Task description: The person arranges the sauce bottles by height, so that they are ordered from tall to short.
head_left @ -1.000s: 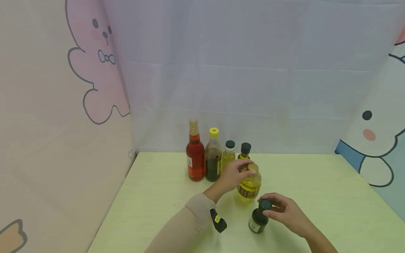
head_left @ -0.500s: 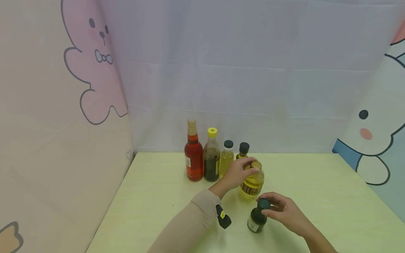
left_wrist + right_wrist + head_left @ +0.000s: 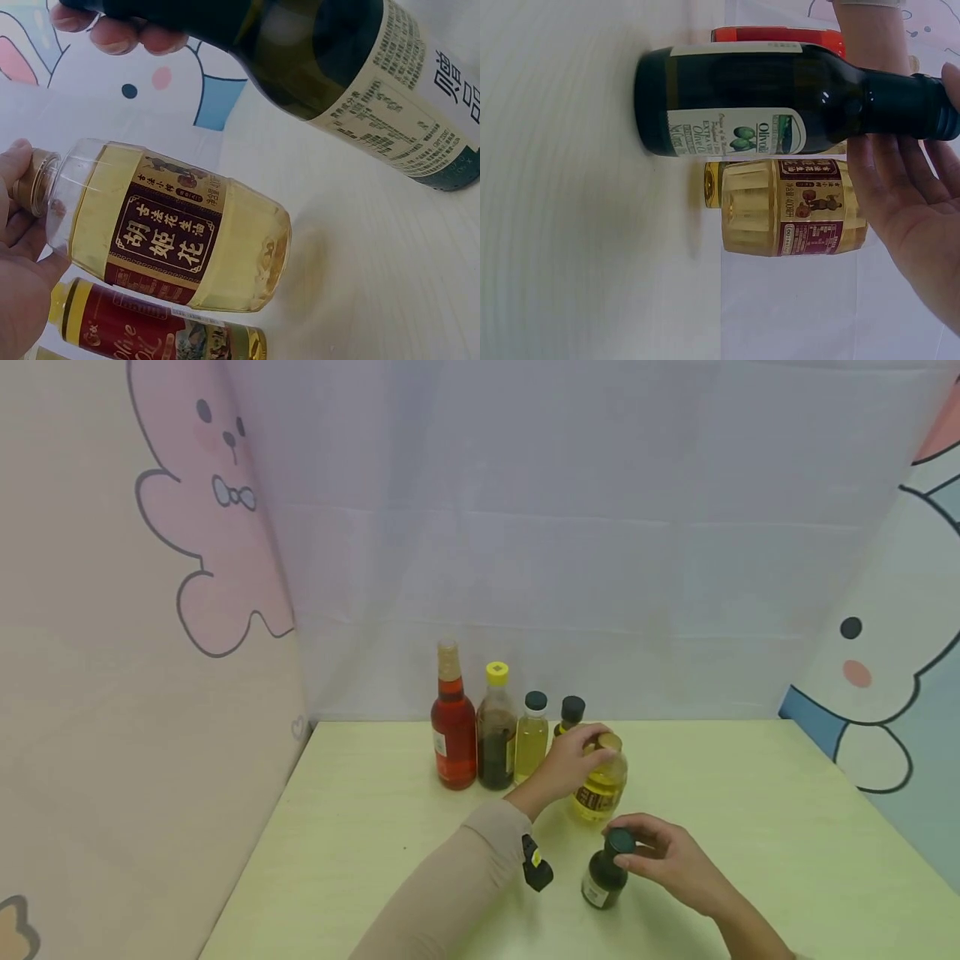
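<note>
My left hand [image 3: 567,763] grips the gold cap and neck of a clear bottle of yellow peanut oil [image 3: 596,796], whose maroon label faces the left wrist view. It is upright, close in front of a dark-capped olive oil bottle [image 3: 142,330] with a red label. Nearer the front, my right hand [image 3: 670,867] pinches the neck of a dark green olive oil bottle [image 3: 742,105] just under its green cap. This bottle leans slightly. Whether either held bottle touches the table is hard to tell.
Left of the peanut oil, a row holds a tall red bottle [image 3: 454,739], a dark-liquid bottle with a yellow cap [image 3: 497,735] and a dark-capped pale oil bottle [image 3: 532,743]. A pale curtain [image 3: 570,543] hangs behind the light table [image 3: 352,827].
My left hand has moved the peanut oil bottle back toward the row and a little right. The right hand keeps its hold on the green bottle, almost still. The view has turned slightly right.
</note>
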`<state>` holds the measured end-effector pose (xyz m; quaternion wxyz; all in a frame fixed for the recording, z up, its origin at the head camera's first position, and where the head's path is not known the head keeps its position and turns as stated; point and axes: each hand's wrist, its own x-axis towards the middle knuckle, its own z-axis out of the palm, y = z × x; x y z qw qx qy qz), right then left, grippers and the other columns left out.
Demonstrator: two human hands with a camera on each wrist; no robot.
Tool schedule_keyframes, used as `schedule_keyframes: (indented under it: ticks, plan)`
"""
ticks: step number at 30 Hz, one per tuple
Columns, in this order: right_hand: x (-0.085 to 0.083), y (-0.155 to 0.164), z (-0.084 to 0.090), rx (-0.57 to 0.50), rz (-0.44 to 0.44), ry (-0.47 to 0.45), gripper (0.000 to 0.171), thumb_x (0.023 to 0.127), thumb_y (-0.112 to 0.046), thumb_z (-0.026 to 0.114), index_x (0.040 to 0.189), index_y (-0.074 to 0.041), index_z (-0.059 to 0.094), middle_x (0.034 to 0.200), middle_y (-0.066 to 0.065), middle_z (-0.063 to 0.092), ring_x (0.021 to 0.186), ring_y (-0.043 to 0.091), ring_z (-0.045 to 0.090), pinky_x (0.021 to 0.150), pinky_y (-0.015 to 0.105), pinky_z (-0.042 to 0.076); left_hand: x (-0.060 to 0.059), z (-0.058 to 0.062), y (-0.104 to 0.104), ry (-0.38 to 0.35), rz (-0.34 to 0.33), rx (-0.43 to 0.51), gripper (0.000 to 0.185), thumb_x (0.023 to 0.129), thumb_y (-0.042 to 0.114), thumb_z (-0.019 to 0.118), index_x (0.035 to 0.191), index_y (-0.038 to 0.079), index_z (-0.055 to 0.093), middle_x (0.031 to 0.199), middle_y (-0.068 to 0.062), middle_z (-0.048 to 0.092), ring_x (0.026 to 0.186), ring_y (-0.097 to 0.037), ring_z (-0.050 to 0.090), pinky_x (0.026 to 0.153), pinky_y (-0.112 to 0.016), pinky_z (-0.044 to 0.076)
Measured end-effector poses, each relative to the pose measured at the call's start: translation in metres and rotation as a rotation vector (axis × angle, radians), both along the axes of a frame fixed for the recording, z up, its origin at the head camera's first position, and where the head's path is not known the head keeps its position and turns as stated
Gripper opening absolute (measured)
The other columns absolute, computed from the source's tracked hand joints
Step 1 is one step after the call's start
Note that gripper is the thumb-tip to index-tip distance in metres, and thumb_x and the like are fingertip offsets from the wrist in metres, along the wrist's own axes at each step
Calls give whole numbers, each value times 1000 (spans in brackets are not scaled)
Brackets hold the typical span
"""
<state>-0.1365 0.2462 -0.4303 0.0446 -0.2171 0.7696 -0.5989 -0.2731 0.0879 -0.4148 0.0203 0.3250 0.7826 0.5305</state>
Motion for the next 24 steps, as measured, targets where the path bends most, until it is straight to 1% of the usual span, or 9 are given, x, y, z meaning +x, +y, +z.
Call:
schedule_keyframes:
  ticks: [5, 7, 12, 14, 16, 20, 24]
  plan:
    - [0, 0, 1, -5, 8, -2, 33, 85, -2, 60, 115, 8, 50, 111, 31, 51, 97, 18, 58, 78, 30, 49, -1, -1, 6, 23, 4, -47, 33, 89, 31, 56, 118, 15, 56, 115, 7, 52, 111, -5, 44, 93, -26, 37]
    - [0, 0, 1, -4, 9, -5, 33, 85, -2, 60, 115, 8, 50, 111, 26, 53, 97, 19, 58, 78, 31, 49, -2, -2, 8, 22, 7, -59, 34, 89, 32, 56, 119, 15, 55, 117, 6, 52, 111, -6, 44, 92, -26, 37]
    - [-1, 1, 1, 11, 6, -15, 32, 86, -2, 59, 116, 7, 51, 111, 23, 55, 98, 19, 58, 79, 29, 48, -4, -3, 12, 16, 20, -67, 35, 90, 32, 55, 121, 15, 54, 118, 7, 51, 110, -5, 45, 90, -25, 39]
    - [-1, 2, 0, 16, 2, -17, 32, 86, -3, 59, 116, 7, 51, 111, 25, 54, 98, 19, 58, 79, 28, 48, -5, -3, 14, 22, 25, -62, 34, 90, 32, 55, 120, 15, 54, 118, 7, 51, 109, -5, 46, 89, -24, 40]
    - [-1, 2, 0, 15, 2, -21, 32, 86, -2, 59, 116, 6, 51, 111, 25, 54, 97, 20, 58, 79, 28, 48, -6, -5, 16, 30, 38, -58, 33, 90, 32, 55, 120, 16, 54, 117, 6, 51, 107, -5, 47, 87, -23, 41]
    - [-1, 2, -1, 9, 4, -30, 32, 86, -3, 59, 116, 6, 51, 112, 29, 51, 98, 20, 58, 79, 29, 48, -9, -10, 20, 68, 71, -55, 33, 90, 31, 55, 119, 15, 54, 115, 6, 51, 102, -4, 48, 83, -20, 42]
    - [-2, 1, -2, 11, 4, -21, 32, 86, -2, 59, 116, 6, 51, 112, 30, 51, 97, 20, 58, 79, 29, 48, -9, -12, 24, 94, 105, -49, 32, 91, 28, 54, 119, 12, 53, 113, 4, 52, 100, -4, 49, 82, -19, 41]
